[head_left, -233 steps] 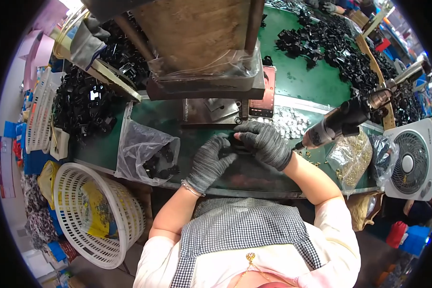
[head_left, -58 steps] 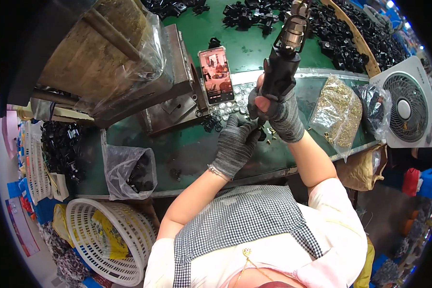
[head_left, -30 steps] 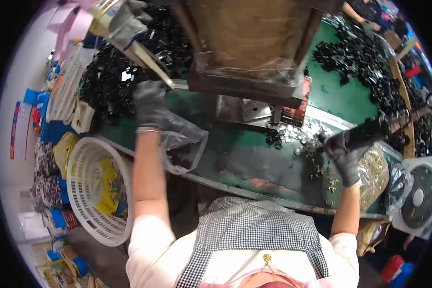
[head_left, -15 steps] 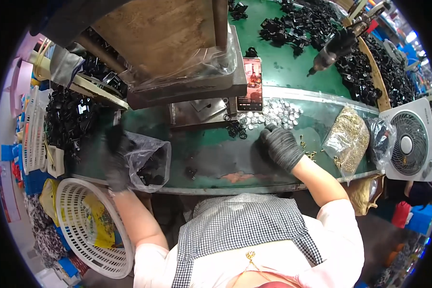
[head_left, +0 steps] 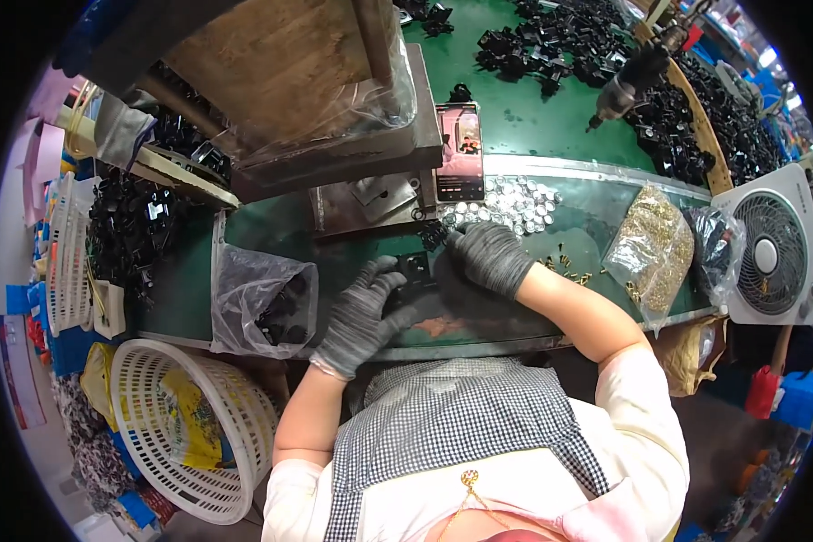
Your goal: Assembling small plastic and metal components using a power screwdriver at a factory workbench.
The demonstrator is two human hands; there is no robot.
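Both my hands wear dark grey gloves. My left hand point(head_left: 363, 316) is over the bench, its thumb and fingers apart. Just beyond its fingertips is a small black bracket-like part point(head_left: 415, 268); whether they touch it is hard to tell. My right hand point(head_left: 492, 259) has its fingers curled together beside a small heap of black rings point(head_left: 433, 234). Whatever those fingers may pinch is hidden. Many silvery round pieces point(head_left: 524, 203) lie just beyond the right hand, and loose brass-coloured pins point(head_left: 569, 271) are scattered to its right.
A heavy metal press point(head_left: 334, 167) stands ahead on the left, near a phone point(head_left: 460, 172). A clear bag of black parts point(head_left: 266, 312) lies left. At right are a bag of brass pieces point(head_left: 650, 239), a fan point(head_left: 766, 257) and a hanging power screwdriver point(head_left: 619, 95). A white basket point(head_left: 235, 425) stands lower left.
My left hand has moved right, from beside the clear bag to the middle of the bench, where a black part now shows. The right hand has shifted left toward the black rings.
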